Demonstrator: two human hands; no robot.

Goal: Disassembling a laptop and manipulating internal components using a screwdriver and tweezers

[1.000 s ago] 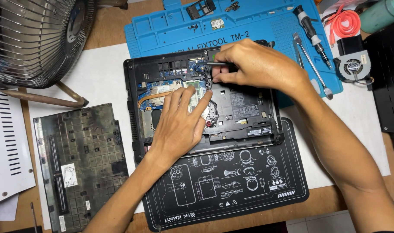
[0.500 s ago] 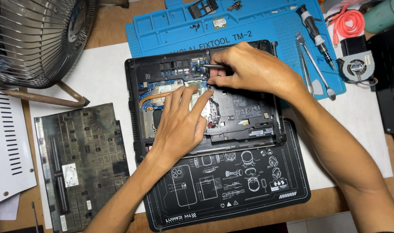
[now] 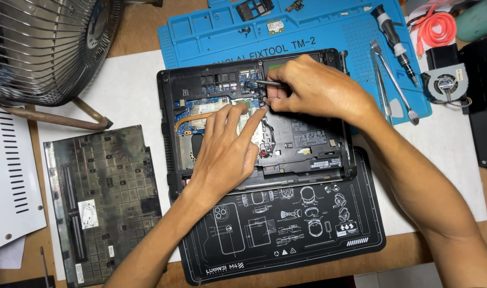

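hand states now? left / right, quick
Left hand: open, flat, fingers spread on the opened laptop, holding nothing.
Right hand: closed, pinching thin metal tweezers, tips at the board near the top edge.

- The laptop (image 3: 307, 138) lies flat and open-bellied on the counter, its bottom cover off, black frame around a blue circuit board, a copper pipe and black inner panels; it sits directly under both hands.
- The tweezers (image 3: 269, 83) are thin and silvery, pinched in the right hand (image 3: 318, 88), lying nearly level with the tip pointing left over the board's upper edge, just above the left hand's (image 3: 227, 152) fingertips.
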